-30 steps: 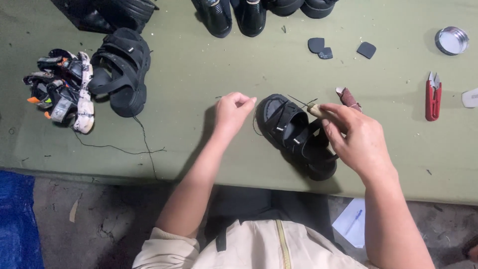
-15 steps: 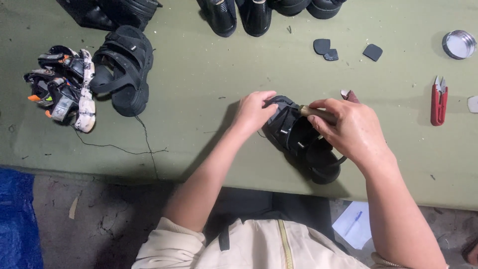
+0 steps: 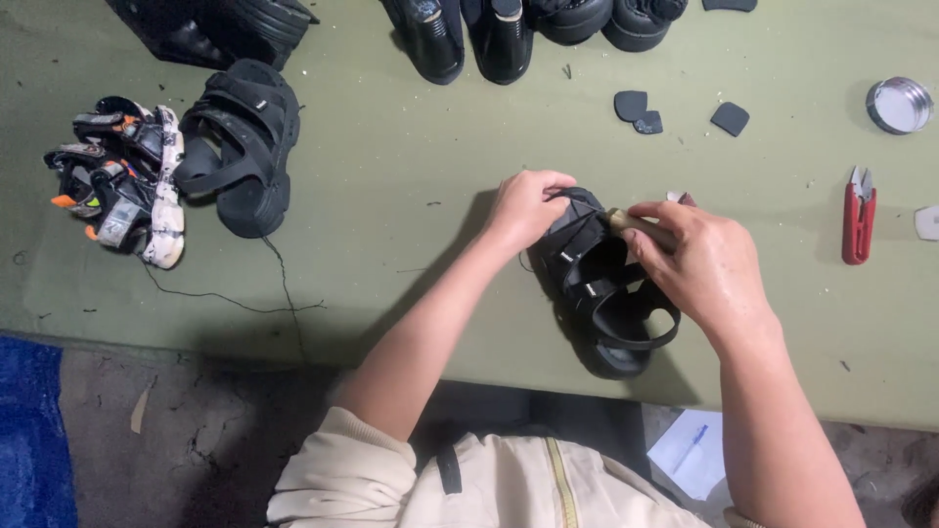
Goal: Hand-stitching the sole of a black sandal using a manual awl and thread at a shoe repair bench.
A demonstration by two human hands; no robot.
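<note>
Black strappy sandal (image 3: 606,293), chunky sole, on table

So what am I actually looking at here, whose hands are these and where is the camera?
The camera sits on a person's head and looks down, so you see their own two bare arms reaching over a green worktable. The left hand grips the front straps of a black strap sandal. The right hand rests on the same sandal and pinches a small tan-handled tool; its tip is hidden. Lying around: another black sandal, a multicoloured sandal, red thread snips, a round metal tin lid, small dark rubber pieces, and dark shoes along the far edge.
</note>
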